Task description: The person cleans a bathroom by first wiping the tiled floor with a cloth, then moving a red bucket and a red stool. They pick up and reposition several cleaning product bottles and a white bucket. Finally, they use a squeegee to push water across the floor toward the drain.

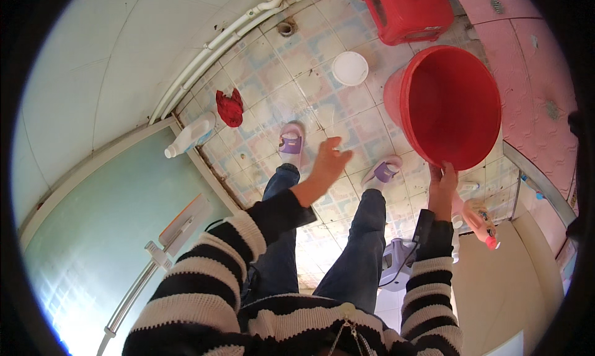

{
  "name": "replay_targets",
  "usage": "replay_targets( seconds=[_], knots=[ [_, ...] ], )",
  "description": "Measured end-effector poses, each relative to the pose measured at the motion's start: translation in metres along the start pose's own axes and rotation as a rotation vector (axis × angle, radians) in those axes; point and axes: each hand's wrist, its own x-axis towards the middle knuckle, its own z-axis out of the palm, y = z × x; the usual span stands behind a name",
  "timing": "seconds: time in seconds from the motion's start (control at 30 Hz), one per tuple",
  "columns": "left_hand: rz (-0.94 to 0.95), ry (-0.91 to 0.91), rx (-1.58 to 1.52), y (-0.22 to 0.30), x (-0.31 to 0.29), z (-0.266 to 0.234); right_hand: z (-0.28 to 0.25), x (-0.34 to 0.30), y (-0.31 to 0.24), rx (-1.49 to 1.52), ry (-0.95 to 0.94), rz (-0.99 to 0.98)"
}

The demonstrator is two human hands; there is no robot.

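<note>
A large red bucket (455,108) is tilted at the right, its mouth turned toward me, and I see nothing inside it. My right hand (442,181) is closed on the near edge of its rim. Over the floor between my feet, my left hand (328,165) is raised with its fingers apart and slightly bent, holding nothing. A white round lid or shallow dish (350,68) lies on the tiles beyond it. Further left is a crumpled red cloth (230,107).
A red plastic stool (409,12) stands behind the bucket. White pipes (238,27) run along the left wall, near a drain hole (286,29). A white bottle (191,135) is by the glass panel (130,195). A pink bottle (479,219) with a red cap is near my right arm.
</note>
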Motion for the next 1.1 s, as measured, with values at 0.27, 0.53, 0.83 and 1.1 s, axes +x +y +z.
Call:
replay_targets(
  seconds=[0.27,0.53,0.83,1.1],
  knots=[
    [-0.384,0.057,-0.159,0.025,0.003,-0.065,-0.006,0.021,0.001,0.359,0.095,0.135],
    [-0.328,0.092,-0.511,0.032,-0.037,-0.069,-0.018,-0.184,-0.076,-0.525,-0.219,0.405],
    [-0.433,0.089,-0.359,0.057,-0.091,-0.137,-0.056,-0.289,-0.312,-1.848,-1.125,0.538],
    [-0.362,0.235,-0.434,0.057,-0.027,-0.149,0.297,-0.105,-0.092,-1.522,-1.333,-1.131]
  ],
)
